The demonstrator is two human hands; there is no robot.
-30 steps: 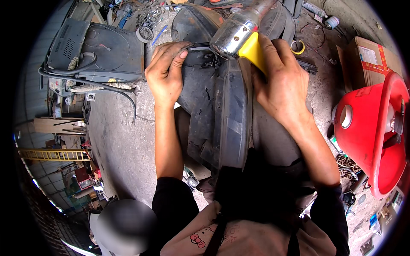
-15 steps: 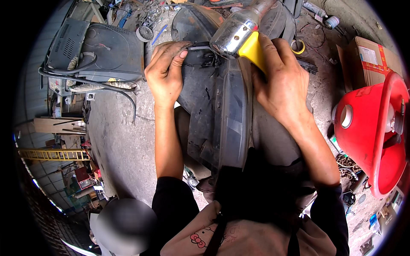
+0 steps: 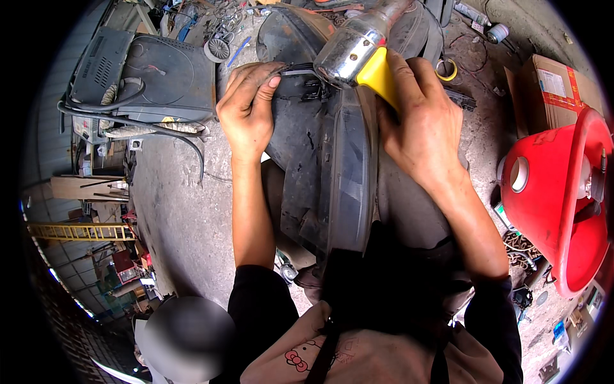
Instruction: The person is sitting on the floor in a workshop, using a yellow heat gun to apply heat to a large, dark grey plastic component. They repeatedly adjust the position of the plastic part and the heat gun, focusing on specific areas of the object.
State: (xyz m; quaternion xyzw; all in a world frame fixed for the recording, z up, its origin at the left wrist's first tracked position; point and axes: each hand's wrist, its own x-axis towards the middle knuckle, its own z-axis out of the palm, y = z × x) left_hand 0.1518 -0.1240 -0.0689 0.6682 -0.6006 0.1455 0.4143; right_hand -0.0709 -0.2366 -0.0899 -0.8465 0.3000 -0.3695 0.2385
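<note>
My right hand [image 3: 423, 121] is wrapped round the yellow grip of a heat gun [image 3: 348, 54] with a shiny metal barrel. Its barrel lies over a long dark plastic car part [image 3: 348, 160] stretching away from my lap. Pinched in my left hand [image 3: 246, 115] is a small bunch of thin black plastic strips [image 3: 298, 68], their far ends reaching the barrel's left side. Just below the strips, rough shiny black material [image 3: 313, 91] marks the part's surface. The barrel hides whatever is directly beneath it.
A red plastic tub [image 3: 540, 176] lies at the right, below a cardboard box [image 3: 563, 83]. A dark metal case [image 3: 173, 70] with thick cables stands at the left. Yellow tape [image 3: 446, 69] and loose wires lie on the concrete floor. A blurred grey round shape [image 3: 188, 339] is at lower left.
</note>
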